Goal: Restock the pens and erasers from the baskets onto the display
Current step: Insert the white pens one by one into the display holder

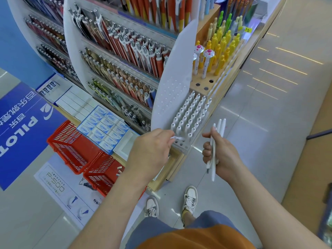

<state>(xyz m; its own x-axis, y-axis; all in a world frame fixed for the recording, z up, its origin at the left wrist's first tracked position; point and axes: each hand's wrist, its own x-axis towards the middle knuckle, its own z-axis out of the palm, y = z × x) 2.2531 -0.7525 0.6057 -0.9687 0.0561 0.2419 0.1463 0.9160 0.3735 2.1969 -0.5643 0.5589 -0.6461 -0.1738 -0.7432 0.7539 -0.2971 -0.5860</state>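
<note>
one white pen (175, 137) was pinched by the left hand (150, 146) at the rack (183, 146) front holes, spare pens (216, 141) were gripped in the right hand (221, 155); a tilted entry could likely have been jammed or neighbours knocked.

Two baskets (71, 141) sit on the floor (269, 126), left of the rack (185, 147) holding pens (188, 114); erasers (104, 126) lie just behind the baskets.

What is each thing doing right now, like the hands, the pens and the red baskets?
Left hand: pinches one white pen at the rack's front holes.
Right hand: grips a bunch of white pens.
White pen rack: nearly full, a few front holes open.
Red baskets: on the floor, side by side.
Wooden rack: yellow pens standing, some front holes bare.
</note>
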